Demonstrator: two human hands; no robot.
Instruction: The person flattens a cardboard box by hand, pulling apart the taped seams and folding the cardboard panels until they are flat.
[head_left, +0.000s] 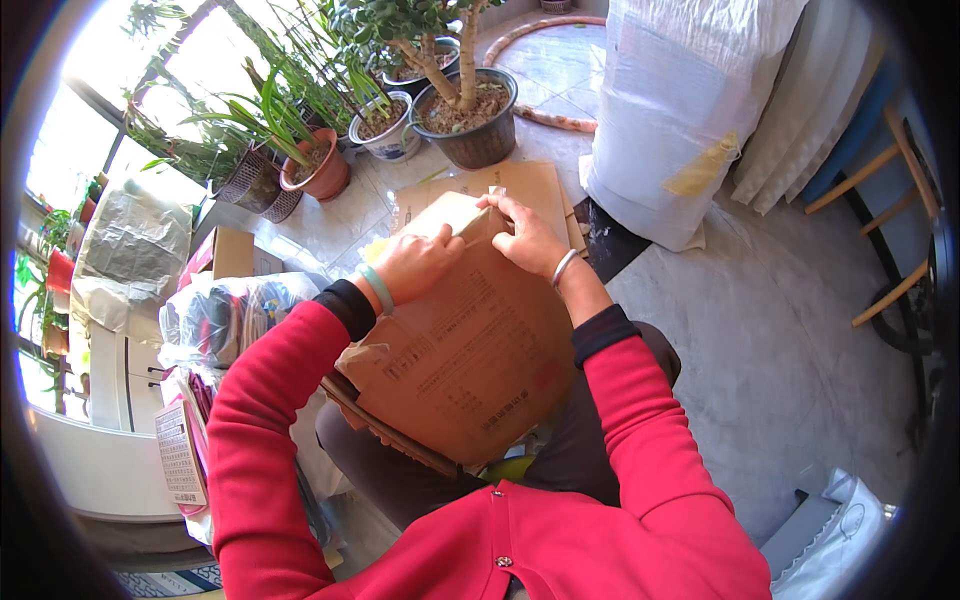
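A brown cardboard box (465, 352) with printing on its side rests tilted across my lap and knees. My left hand (421, 257), wearing a pale green bangle, is curled closed at the box's far upper edge. What its fingertips pinch there is hidden. My right hand (529, 236), with a silver bangle, grips the far right corner, thumb on the near face and fingers over the top. Clear tape (480, 234) seems to run along the edge between the hands. Torn, layered cardboard (394, 435) shows along the box's lower left edge.
Flattened cardboard (536, 184) lies on the tiled floor beyond the box. Potted plants (472, 120) stand behind it. A tall white-wrapped bundle (660, 112) rises at right. Plastic-bagged items (232, 315) and a small carton (232, 253) are at left. A wooden-legged chair (892, 172) stands far right.
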